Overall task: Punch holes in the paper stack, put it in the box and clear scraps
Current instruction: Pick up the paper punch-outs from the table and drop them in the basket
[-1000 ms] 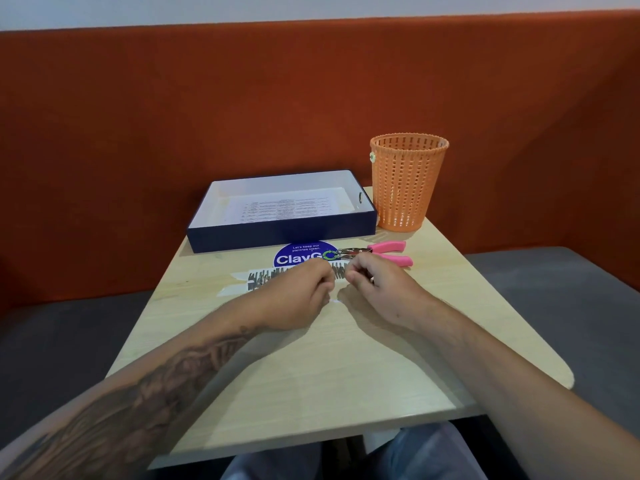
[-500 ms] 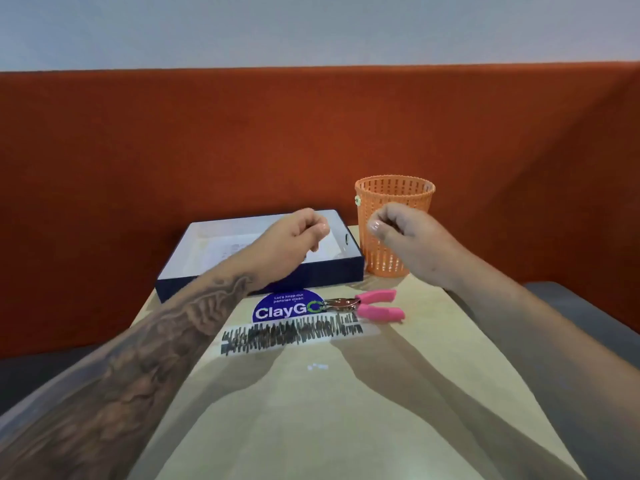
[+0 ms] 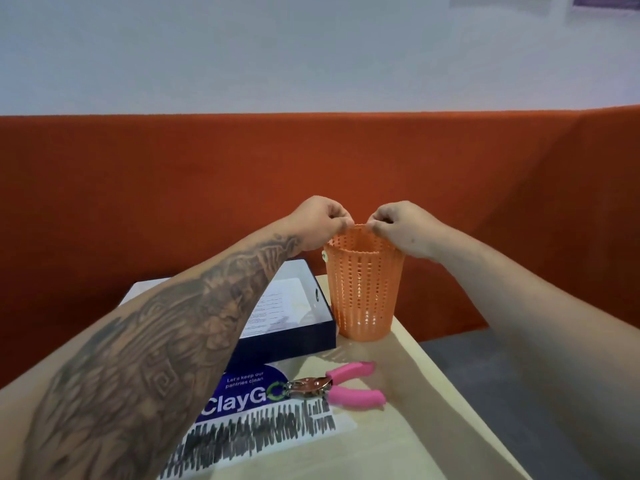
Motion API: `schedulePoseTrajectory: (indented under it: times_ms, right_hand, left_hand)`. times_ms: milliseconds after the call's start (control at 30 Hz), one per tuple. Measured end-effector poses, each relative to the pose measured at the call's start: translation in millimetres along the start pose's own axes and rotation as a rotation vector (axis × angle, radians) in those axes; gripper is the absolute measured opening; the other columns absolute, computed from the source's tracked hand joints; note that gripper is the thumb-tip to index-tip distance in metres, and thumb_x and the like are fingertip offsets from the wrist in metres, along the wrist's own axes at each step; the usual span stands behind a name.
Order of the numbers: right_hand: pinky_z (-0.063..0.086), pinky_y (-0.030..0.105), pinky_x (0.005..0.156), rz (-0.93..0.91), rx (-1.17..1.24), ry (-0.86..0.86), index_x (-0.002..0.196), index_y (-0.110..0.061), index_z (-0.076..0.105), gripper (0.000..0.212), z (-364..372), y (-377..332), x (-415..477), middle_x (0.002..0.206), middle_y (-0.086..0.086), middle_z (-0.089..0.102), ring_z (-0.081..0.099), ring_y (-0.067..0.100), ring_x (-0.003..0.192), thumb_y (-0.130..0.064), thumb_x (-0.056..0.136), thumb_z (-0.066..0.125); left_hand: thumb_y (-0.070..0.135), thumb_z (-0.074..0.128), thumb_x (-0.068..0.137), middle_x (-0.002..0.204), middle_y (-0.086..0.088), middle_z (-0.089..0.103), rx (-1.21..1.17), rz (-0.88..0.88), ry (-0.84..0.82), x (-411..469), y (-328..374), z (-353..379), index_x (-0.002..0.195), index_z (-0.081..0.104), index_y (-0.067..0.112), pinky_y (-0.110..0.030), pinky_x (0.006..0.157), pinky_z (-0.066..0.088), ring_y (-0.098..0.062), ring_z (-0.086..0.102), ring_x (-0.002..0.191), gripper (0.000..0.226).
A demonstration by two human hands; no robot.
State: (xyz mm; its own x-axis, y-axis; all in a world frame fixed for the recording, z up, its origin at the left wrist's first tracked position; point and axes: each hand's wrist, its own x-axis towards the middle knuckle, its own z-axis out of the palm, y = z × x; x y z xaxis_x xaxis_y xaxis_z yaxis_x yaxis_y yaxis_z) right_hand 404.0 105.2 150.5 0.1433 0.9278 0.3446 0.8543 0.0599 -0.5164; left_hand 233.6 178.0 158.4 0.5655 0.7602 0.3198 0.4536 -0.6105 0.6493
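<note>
Both hands pinched shut over orange basket (image 3: pixel 363 289) rim: left hand (image 3: pixel 320 223), right hand (image 3: pixel 398 226). Scraps unseen; contents indeterminate. Paper stack (image 3: pixel 277 306) in box (image 3: pixel 287 344), left. Risk: scraps fall through mesh.

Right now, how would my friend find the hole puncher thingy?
Start at the pale wooden table in front of the orange bench. Look nearer than the orange mesh bin, beside the blue round sticker. The hole punch lies flat there, the only thing with bright pink handles.

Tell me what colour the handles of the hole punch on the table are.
Pink, on the hole punch; its jaws are bare metal. The head view shows it best.
</note>
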Motion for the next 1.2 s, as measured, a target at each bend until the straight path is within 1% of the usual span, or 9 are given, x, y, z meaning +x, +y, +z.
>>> schedulePoseTrajectory:
  times_ms: [200,367,433,600,700,833,1033,1133,1200]
  right_hand:
    - [0.042,0.023,0.06,-0.005,0.049,-0.033,0.098,-0.027,0.073,0.016,0.8,8.2,4.7,0.089,-0.011,0.068,0.062,0.005,0.082,-0.03,0.103,0.058]
    - [0.044,0.024,0.065,-0.008,0.081,-0.057,0.097,-0.027,0.074,0.023,-1.1,11.3,5.3,0.092,-0.01,0.07,0.063,0.006,0.085,-0.024,0.105,0.053]
    - [0.047,0.027,0.071,-0.006,0.097,-0.067,0.098,-0.027,0.075,0.023,-1.8,13.0,5.3,0.094,-0.008,0.072,0.065,0.009,0.088,-0.024,0.105,0.053]
    - [0.05,0.028,0.077,-0.013,0.116,-0.093,0.1,-0.028,0.076,0.015,-2.9,15.3,4.8,0.1,-0.007,0.073,0.066,0.01,0.096,-0.022,0.101,0.062]
    - [0.05,0.028,0.08,-0.008,0.161,-0.11,0.1,-0.029,0.077,0.017,-5.7,14.0,3.5,0.101,-0.007,0.074,0.066,0.009,0.098,-0.018,0.099,0.064]
    - [0.049,0.029,0.08,-0.014,0.238,-0.07,0.1,-0.03,0.079,0.016,-7.6,9.8,0.1,0.098,-0.009,0.075,0.067,0.009,0.098,-0.024,0.1,0.064]
    - [0.052,0.032,0.084,-0.129,0.219,0.032,0.1,-0.033,0.077,0.01,-2.6,-15.6,-22.2,0.102,-0.01,0.073,0.065,0.009,0.1,-0.03,0.097,0.067]
    - [0.049,0.028,0.078,-0.175,0.187,0.0,0.102,-0.03,0.077,0.011,9.8,-32.0,-43.7,0.098,-0.01,0.072,0.064,0.007,0.095,-0.029,0.098,0.066]
    - [0.048,0.025,0.072,-0.2,0.174,-0.044,0.103,-0.028,0.077,0.011,22.1,-42.0,-62.0,0.093,-0.009,0.071,0.064,0.006,0.089,-0.028,0.098,0.066]
  left_hand:
    - [0.021,0.064,0.1,0.086,0.0,0.075,-0.031,-0.042,-0.03,7.1,-3.5,4.2,0.099,0.08,0.009,-0.022,0.068,0.052,-0.008,0.066,0.076,0.019]
    - [0.017,0.06,0.102,0.092,-0.003,0.076,-0.027,-0.06,-0.049,6.3,-4.3,5.1,0.101,0.08,0.01,-0.027,0.077,0.054,-0.01,0.065,0.082,0.021]
    - [0.015,0.059,0.102,0.098,-0.004,0.076,0.001,-0.063,-0.06,6.0,-5.3,5.8,0.102,0.079,0.01,-0.025,0.075,0.054,-0.01,0.065,0.085,0.021]
    - [0.015,0.066,0.098,0.101,-0.005,0.077,0.054,-0.06,-0.086,4.3,-7.5,5.7,0.1,0.08,0.013,-0.026,0.081,0.056,-0.013,0.067,0.092,0.014]
    - [0.014,0.065,0.098,0.102,-0.005,0.078,0.068,-0.056,-0.075,2.2,-7.2,5.2,0.103,0.08,0.012,-0.024,0.078,0.056,-0.013,0.069,0.092,0.016]
    - [0.014,0.063,0.1,0.104,-0.004,0.077,-0.01,-0.03,-0.002,-7.0,-6.3,-0.8,0.109,0.078,0.013,-0.017,0.069,0.051,-0.013,0.07,0.096,0.017]
    - [0.019,0.066,0.098,0.104,0.002,0.074,-0.048,-0.003,0.067,-38.6,-1.6,-15.5,0.107,0.077,0.017,-0.019,0.077,0.049,-0.008,0.067,0.1,0.015]
    - [0.018,0.068,0.097,0.099,0.003,0.075,-0.053,-0.014,0.055,-64.5,-4.2,-21.3,0.105,0.078,0.016,-0.019,0.076,0.051,-0.007,0.067,0.093,0.013]
    - [0.017,0.068,0.096,0.095,0.004,0.075,-0.039,-0.024,0.035,-88.8,-7.3,-24.7,0.106,0.077,0.014,-0.013,0.069,0.051,-0.006,0.067,0.087,0.014]
